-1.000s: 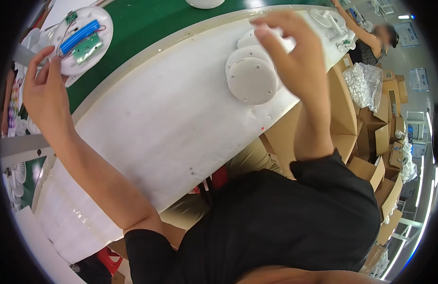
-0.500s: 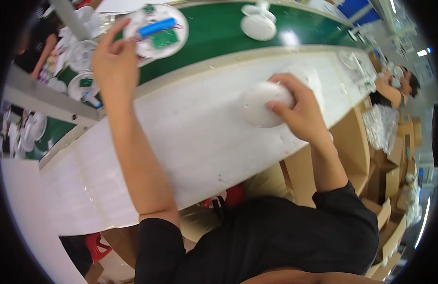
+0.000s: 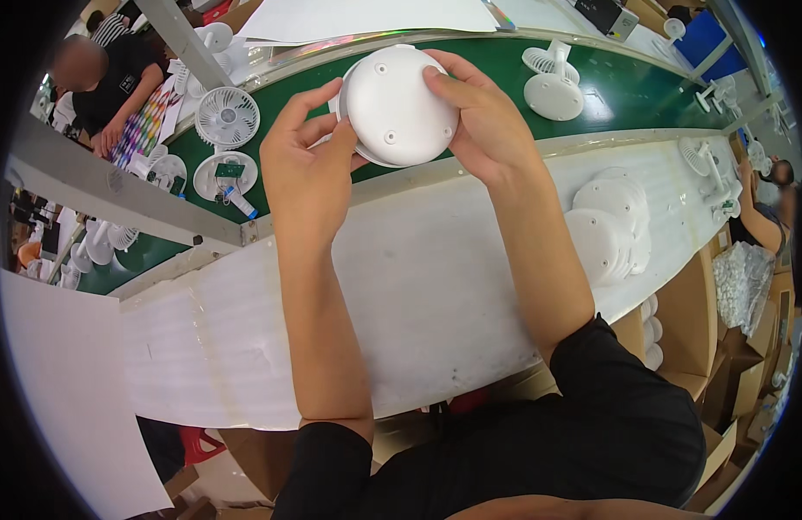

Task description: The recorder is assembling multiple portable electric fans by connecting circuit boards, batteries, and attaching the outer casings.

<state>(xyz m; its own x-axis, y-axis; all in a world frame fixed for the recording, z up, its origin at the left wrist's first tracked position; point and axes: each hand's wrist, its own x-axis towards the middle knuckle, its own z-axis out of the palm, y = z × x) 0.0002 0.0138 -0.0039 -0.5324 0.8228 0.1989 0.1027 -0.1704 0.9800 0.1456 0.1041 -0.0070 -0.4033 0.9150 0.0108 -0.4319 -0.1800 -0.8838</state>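
A smooth white round cover with a few screw holes is held over the green belt, between both hands. It lies against a white round fan base, of which only a rim shows at the left and below. My left hand grips the left edge of the pair, thumb in front and fingers spread behind. On the right side, my right hand presses its thumb on the cover's face, with its other fingers around the edge. The inside of the base is hidden.
Stacked white covers lie on the white-topped bench at the right. On the green belt sit an open fan base with circuit board and blue battery, and small fans. A grey post stands left; a person sits beyond.
My right hand has carried a cover from above the bench up and left onto the open base. The base has moved right in my left hand, its blue battery and green board now covered.
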